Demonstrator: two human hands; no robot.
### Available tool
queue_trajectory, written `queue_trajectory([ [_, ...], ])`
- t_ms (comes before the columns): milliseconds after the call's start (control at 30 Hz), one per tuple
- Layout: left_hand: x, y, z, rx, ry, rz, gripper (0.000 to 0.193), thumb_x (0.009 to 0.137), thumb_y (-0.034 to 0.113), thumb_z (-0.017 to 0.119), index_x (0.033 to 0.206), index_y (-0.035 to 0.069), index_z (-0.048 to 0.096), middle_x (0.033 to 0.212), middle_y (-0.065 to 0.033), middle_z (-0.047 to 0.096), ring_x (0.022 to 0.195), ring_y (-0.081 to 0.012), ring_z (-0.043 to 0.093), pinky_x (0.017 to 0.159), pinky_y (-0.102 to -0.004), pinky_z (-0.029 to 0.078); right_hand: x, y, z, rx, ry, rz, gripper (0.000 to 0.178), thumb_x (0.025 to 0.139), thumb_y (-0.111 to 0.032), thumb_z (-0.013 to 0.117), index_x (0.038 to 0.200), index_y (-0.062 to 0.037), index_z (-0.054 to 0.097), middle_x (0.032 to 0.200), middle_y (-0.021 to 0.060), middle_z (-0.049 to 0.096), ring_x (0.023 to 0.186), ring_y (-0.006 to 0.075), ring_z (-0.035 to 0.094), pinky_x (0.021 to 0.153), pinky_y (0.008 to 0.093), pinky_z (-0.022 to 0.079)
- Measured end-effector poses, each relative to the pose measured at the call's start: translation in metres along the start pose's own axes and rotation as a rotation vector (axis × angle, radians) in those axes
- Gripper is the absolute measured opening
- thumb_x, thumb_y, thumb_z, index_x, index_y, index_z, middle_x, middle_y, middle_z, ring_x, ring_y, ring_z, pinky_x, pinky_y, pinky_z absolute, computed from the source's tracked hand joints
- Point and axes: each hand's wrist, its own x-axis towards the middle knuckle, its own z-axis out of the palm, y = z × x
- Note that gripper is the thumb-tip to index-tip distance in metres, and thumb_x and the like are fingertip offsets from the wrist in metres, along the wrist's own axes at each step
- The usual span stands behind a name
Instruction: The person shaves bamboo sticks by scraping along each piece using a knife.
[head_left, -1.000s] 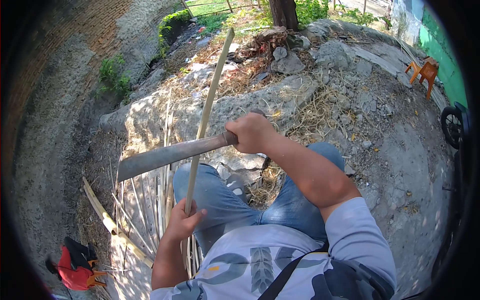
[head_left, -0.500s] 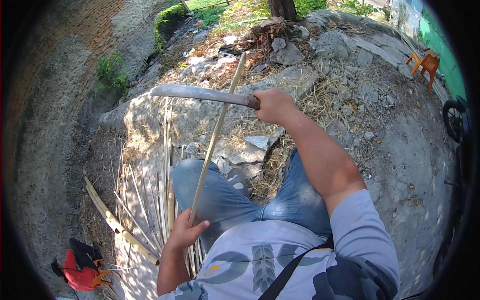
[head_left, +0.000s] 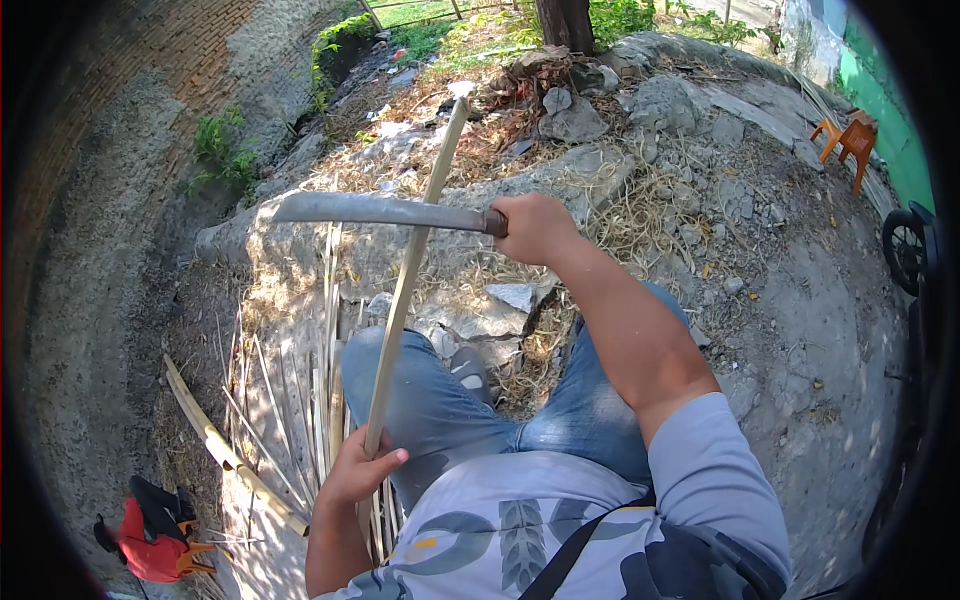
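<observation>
Looks down over a pale grey shirt (head_left: 470, 490) with dark leaf prints at 6 o'clock, crossed by a black strap (head_left: 575, 550), onto blue jeans (head_left: 425, 385) with the knees parted. Grips a long machete (head_left: 385, 211) by its handle with the right hand (head_left: 535, 230) at 1 o'clock, fingers curled closely round it. Points the grey, broad-tipped end out toward 10 o'clock, nearly level. Clasps the lower end of a pale, narrow strip (head_left: 398, 305) in the left hand (head_left: 358, 470) at 7 o'clock, fingers wrapped about it and thumb standing out toward 3 o'clock. Slants this strip from 7 o'clock up past the left knee to just short of 12 o'clock. Sets the machete across the front of the strip, above mid-length; cannot tell from this side any bite of the edge into it. Has loose strips (head_left: 322, 395) on the ground at 8 o'clock, with a thicker split length (head_left: 215, 440) beyond them. Takes in a person in red (head_left: 150, 545) farther out at 8 o'clock, against an orange seat (head_left: 195, 560). Includes tangled dry shavings (head_left: 640, 220) and an orange chair (head_left: 855, 145) at 2 o'clock, a dark wheel (head_left: 905, 250) at 3, and a tree trunk (head_left: 567, 25) between 12 and 1.
</observation>
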Motion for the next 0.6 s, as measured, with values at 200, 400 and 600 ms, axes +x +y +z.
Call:
queue_trajectory([
  [200, 0.004, 0.004, 0.006, 0.142, 0.067, 0.042, 0.033, 0.088, 0.022, 0.082, 0.089, 0.008, 0.052, 0.073, 0.0065, 0.045, 0.065, -0.0055, 0.041, 0.056, -0.0250, 0.036, -0.001, 0.019, -0.008, 0.094, 0.142, 0.321, 0.016, 0.082, -0.026, 0.069, 0.091, -0.0125, 0.069, 0.083, 0.0148, 0.071, 0.081, 0.0397, 0.069, 0.072, 0.0509, 0.055],
  [400, 0.030, 0.009, 0.016, 0.222, 0.145, 0.172, 0.026, 0.091, 0.015, 0.076, 0.087, 0.009, 0.052, 0.073, 0.0054, 0.048, 0.065, -0.0054, 0.042, 0.056, -0.0256, 0.036, -0.008, -0.022, 0.003, 0.081, 0.165, -0.013, 0.014, 0.077, -0.024, 0.072, 0.085, -0.0141, 0.066, 0.076, 0.0103, 0.070, 0.075, 0.0345, 0.070, 0.069, 0.0492, 0.054],
  [600, 0.041, 0.004, 0.016, 0.167, 0.192, 0.106, 0.021, 0.092, 0.012, 0.072, 0.091, 0.008, 0.051, 0.073, 0.0040, 0.051, 0.061, -0.0055, 0.046, 0.053, -0.0262, 0.037, -0.011, -0.046, 0.019, -0.082, 0.162, -0.567, 0.020, 0.067, -0.021, 0.075, 0.079, -0.0163, 0.059, 0.068, 0.0047, 0.065, 0.066, 0.0293, 0.067, 0.063, 0.0430, 0.052],
])
